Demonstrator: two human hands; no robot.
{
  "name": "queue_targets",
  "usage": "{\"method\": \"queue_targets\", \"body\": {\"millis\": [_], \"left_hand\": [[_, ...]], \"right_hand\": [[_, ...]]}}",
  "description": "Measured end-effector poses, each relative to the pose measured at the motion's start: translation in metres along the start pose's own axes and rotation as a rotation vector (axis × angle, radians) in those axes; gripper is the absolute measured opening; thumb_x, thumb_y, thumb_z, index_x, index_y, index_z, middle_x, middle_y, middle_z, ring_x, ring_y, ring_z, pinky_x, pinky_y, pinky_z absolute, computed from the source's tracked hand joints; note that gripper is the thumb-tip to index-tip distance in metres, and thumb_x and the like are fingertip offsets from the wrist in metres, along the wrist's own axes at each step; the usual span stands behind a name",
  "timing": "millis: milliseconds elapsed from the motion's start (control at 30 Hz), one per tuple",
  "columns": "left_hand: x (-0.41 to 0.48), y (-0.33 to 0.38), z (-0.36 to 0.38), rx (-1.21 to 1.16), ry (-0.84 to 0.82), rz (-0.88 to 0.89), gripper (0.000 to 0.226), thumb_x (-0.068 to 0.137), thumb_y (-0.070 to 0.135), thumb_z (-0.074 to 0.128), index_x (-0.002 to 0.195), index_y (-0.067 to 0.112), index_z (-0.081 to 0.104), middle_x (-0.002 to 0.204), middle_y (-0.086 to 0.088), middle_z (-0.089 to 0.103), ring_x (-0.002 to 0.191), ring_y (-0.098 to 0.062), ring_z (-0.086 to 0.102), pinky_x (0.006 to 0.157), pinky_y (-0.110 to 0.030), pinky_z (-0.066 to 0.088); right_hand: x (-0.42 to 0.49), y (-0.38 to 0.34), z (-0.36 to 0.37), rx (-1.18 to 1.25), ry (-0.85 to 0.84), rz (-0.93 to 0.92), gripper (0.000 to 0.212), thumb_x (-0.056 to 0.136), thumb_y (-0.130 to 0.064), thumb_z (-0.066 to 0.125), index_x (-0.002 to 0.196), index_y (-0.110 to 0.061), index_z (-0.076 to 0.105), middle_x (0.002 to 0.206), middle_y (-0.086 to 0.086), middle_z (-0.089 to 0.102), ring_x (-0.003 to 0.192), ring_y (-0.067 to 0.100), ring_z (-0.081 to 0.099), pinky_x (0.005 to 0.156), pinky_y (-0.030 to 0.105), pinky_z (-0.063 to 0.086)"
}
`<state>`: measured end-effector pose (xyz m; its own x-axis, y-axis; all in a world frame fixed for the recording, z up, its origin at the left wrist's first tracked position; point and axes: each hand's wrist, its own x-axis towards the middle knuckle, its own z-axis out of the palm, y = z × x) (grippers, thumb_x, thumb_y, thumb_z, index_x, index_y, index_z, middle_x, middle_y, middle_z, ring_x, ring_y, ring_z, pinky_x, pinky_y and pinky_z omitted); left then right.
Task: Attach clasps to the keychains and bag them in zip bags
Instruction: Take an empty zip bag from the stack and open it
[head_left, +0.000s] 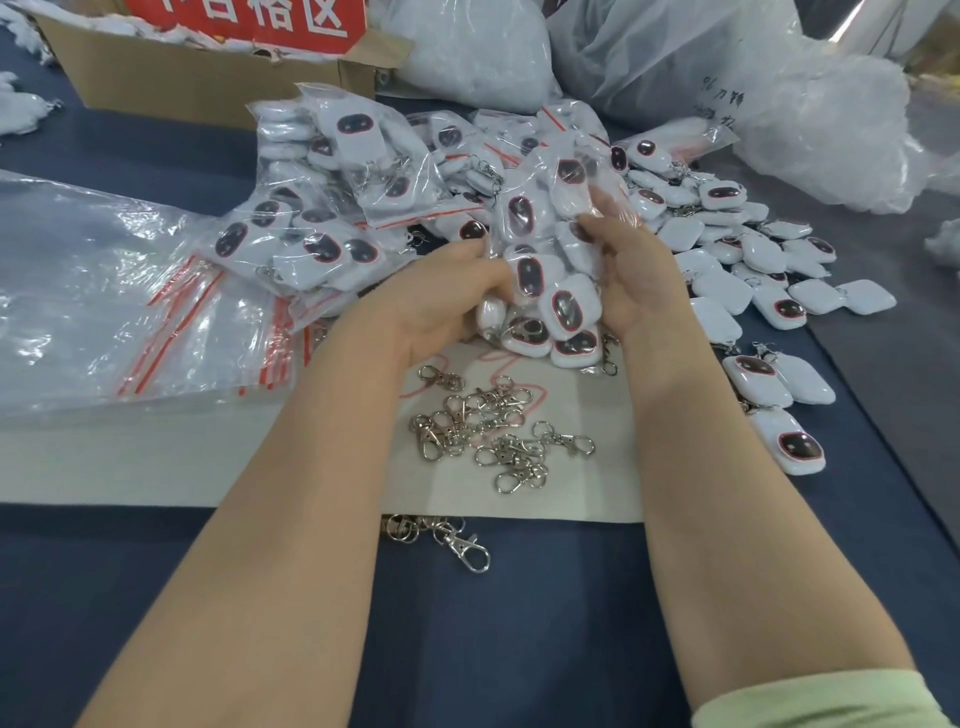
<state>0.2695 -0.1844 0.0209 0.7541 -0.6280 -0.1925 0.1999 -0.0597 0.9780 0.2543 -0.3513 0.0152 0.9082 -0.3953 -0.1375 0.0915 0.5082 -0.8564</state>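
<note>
Loose clasps (488, 431) lie nearest, on the white mat (597, 483). Just past them the left hand (441, 296) and right hand (639, 275) clutch a zip bag (545, 244) stuffed with keychains. Beyond that, filled bags (322, 208) are heaped before a cardboard box (182, 83).

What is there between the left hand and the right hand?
In the head view, a clear zip bag filled with white keychains lies between the left hand and the right hand; both grip it.
</note>
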Motion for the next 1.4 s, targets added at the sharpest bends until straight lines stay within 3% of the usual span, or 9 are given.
{"method": "queue_targets", "body": {"millis": [100,167,267,367,467,700,967,1233,1400], "left_hand": [[-0.002,0.001,-0.001,-0.041,0.012,-0.012,0.028,0.080,-0.014,0.037,0.079,0.010,0.052,0.079,-0.005,0.062,0.067,-0.014,0.060,0.061,-0.026,0.051],[-0.002,0.000,-0.002,0.006,0.052,-0.037,0.025,0.078,-0.013,0.038,0.088,0.007,0.050,0.093,-0.012,0.055,0.082,-0.021,0.054,0.068,-0.030,0.047],[-0.001,0.000,-0.002,0.058,0.035,-0.056,0.032,0.080,-0.010,0.044,0.103,0.011,0.052,0.112,-0.015,0.058,0.096,-0.023,0.054,0.082,-0.034,0.047],[-0.003,0.000,-0.001,0.222,-0.008,-0.007,0.042,0.080,0.004,0.062,0.107,0.033,0.050,0.100,0.008,0.061,0.094,-0.008,0.058,0.075,-0.024,0.048],[-0.002,0.000,0.000,0.419,0.038,0.031,0.057,0.075,0.014,0.073,0.122,0.031,0.045,0.099,0.008,0.063,0.092,-0.010,0.061,0.075,-0.026,0.050],[-0.002,-0.001,0.003,0.382,0.059,0.068,0.049,0.077,0.006,0.071,0.100,0.041,0.045,0.097,0.012,0.064,0.097,-0.011,0.063,0.097,-0.039,0.047],[0.000,-0.001,0.004,0.361,0.116,0.002,0.051,0.075,0.010,0.070,0.121,0.022,0.053,0.105,0.000,0.067,0.100,-0.019,0.063,0.096,-0.044,0.047],[0.006,-0.005,0.010,0.342,0.243,0.019,0.039,0.073,0.015,0.073,0.109,0.021,0.058,0.094,0.004,0.067,0.088,-0.015,0.064,0.081,-0.034,0.051],[0.005,-0.003,0.012,0.334,0.253,0.005,0.044,0.073,0.014,0.075,0.113,0.018,0.057,0.097,0.002,0.066,0.086,-0.013,0.063,0.070,-0.028,0.047]], "right_hand": [[-0.001,-0.001,0.000,0.019,0.009,0.008,0.035,0.091,0.008,0.051,0.120,-0.008,0.062,0.099,0.015,0.069,0.075,0.021,0.069,0.071,0.035,0.060],[-0.001,-0.001,0.001,0.021,0.011,0.013,0.032,0.091,0.008,0.051,0.114,-0.008,0.063,0.098,0.015,0.069,0.072,0.020,0.069,0.064,0.032,0.059],[0.000,0.000,0.000,0.013,0.000,0.014,0.032,0.091,0.008,0.051,0.115,-0.009,0.063,0.106,0.017,0.068,0.078,0.022,0.068,0.071,0.035,0.059],[0.002,0.001,-0.001,0.005,0.003,0.014,0.030,0.090,0.008,0.051,0.110,-0.011,0.064,0.106,0.016,0.069,0.079,0.021,0.068,0.075,0.037,0.059],[0.003,0.001,-0.001,0.011,0.005,0.006,0.031,0.091,0.008,0.051,0.111,-0.011,0.064,0.106,0.015,0.068,0.079,0.020,0.068,0.077,0.035,0.059],[0.002,0.002,0.000,-0.009,-0.008,0.010,0.036,0.091,0.008,0.049,0.121,-0.008,0.061,0.112,0.018,0.064,0.103,0.030,0.060,0.102,0.052,0.046],[0.002,0.003,0.001,-0.008,0.024,0.013,0.039,0.091,0.008,0.050,0.125,-0.007,0.059,0.127,0.020,0.062,0.118,0.035,0.059,0.103,0.051,0.045],[0.004,0.003,-0.001,-0.018,0.010,0.014,0.037,0.091,0.006,0.050,0.124,-0.009,0.061,0.110,0.014,0.069,0.084,0.021,0.068,0.084,0.038,0.058],[0.005,0.003,-0.001,-0.029,-0.022,0.015,0.032,0.091,0.006,0.050,0.114,-0.012,0.065,0.110,0.016,0.069,0.090,0.025,0.068,0.090,0.043,0.055]]}}
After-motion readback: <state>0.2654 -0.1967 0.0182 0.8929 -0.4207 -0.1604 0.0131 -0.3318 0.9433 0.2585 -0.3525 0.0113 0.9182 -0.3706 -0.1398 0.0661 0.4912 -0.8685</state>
